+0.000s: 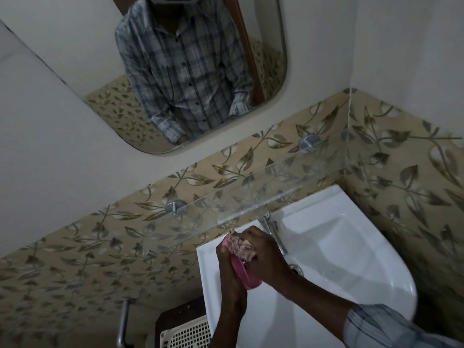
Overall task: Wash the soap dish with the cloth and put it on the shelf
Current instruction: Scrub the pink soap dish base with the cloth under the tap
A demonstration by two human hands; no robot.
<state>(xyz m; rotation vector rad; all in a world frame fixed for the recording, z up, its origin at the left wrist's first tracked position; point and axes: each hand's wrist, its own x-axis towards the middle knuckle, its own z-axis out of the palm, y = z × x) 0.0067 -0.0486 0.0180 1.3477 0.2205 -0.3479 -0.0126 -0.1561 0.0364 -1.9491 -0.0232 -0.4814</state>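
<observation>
A pink soap dish [247,275] is held over the left side of the white sink [351,259]. My left hand [229,270] grips the dish from the left and below. My right hand [266,254] presses a patterned pink-and-white cloth [242,248] against the dish's upper end. The glass shelf [251,197] runs along the wall just above and behind both hands, held by two round metal brackets. Part of the dish is hidden under the cloth and my fingers.
A chrome tap [270,226] stands right behind my right hand. The sink drain [296,268] lies to its right. A mirror [188,71] hangs above the shelf. A white perforated basket [185,334] and a metal pipe [123,322] sit low on the left.
</observation>
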